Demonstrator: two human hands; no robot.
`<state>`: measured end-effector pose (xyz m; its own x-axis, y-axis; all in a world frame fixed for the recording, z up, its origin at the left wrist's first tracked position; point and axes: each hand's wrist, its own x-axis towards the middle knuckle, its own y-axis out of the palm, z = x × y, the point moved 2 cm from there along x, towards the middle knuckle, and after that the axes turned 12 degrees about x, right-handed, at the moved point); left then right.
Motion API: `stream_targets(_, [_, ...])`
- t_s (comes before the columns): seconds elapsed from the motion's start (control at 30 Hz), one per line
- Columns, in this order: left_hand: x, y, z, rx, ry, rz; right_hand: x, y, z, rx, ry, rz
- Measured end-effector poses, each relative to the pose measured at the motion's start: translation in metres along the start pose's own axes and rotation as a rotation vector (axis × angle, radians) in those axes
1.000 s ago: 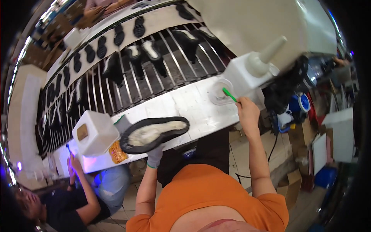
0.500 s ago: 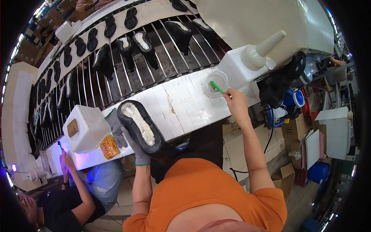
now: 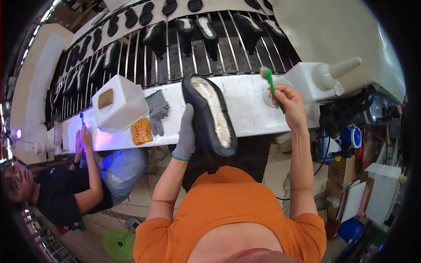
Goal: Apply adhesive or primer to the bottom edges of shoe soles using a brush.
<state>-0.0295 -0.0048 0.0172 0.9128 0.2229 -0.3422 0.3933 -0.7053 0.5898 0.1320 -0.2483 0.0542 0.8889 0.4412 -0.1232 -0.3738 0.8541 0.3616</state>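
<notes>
My left hand [image 3: 186, 133], in a grey glove, is closed on the side of a black shoe upper [image 3: 202, 125]. The upper's underside faces up, and a rough whitish strip [image 3: 211, 103] runs along its middle. In my bare right hand [image 3: 290, 104] is the green handle of a small brush [image 3: 269, 82], its pale bristle head pointing up and away. That brush is apart from the shoe upper. Beneath and beside it stands a translucent cup [image 3: 266, 97], partly hidden, next to a white spouted bottle [image 3: 302, 74].
A white jug [image 3: 122, 103], a spare grey glove [image 3: 158, 113] and an orange-yellow packet [image 3: 141, 131] lie left on the white ledge [image 3: 250, 120]. Beyond it, more black uppers [image 3: 249, 33] rest on a metal-bar rack, with soles [image 3: 146, 14] behind. A co-worker [image 3: 66, 193] sits at left.
The brush has come up out of the cup and now points upward. My left hand and the shoe upper have moved right, away from the spare glove. The whole view has shifted.
</notes>
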Motion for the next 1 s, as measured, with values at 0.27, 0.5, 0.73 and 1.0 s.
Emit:
stream_targets(0.27, [0.001,0.012,-0.016,0.241,0.179,0.033,-0.041,0.077,0.043,-0.508,-0.319,0.432])
stream_targets(0.5, [-0.006,0.016,-0.029,0.405,0.258,0.032,-0.041,0.088,0.045,-0.608,-0.372,0.414])
stream_targets(0.73, [-0.019,0.025,-0.040,0.512,0.316,0.055,-0.018,0.107,0.048,-0.609,-0.533,0.423])
stream_targets(1.0, [-0.030,0.024,-0.042,0.646,0.334,0.075,0.004,0.127,0.052,-0.589,-0.524,0.418])
